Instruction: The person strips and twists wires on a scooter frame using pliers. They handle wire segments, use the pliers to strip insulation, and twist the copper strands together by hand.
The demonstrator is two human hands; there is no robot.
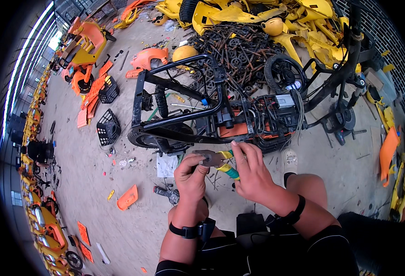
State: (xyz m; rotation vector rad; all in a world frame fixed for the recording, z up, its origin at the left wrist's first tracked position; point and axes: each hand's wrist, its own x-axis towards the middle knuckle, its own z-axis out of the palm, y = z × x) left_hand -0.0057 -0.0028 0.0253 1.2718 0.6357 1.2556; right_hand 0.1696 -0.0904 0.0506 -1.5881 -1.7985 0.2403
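Head | left grip, right grip: clamped on pliers | white sheet: any print illegible

Pliers before vehicle frame

Brightly lit, blackened at the corners.
Glares along long glowing white strips at ten o'clock; bows along the dark-grey brick wall at two o'clock.

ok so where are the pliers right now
In the head view, the pliers are just right of centre, below the black scooter frame, left hand on their metal head, right hand on the green-and-yellow handles.
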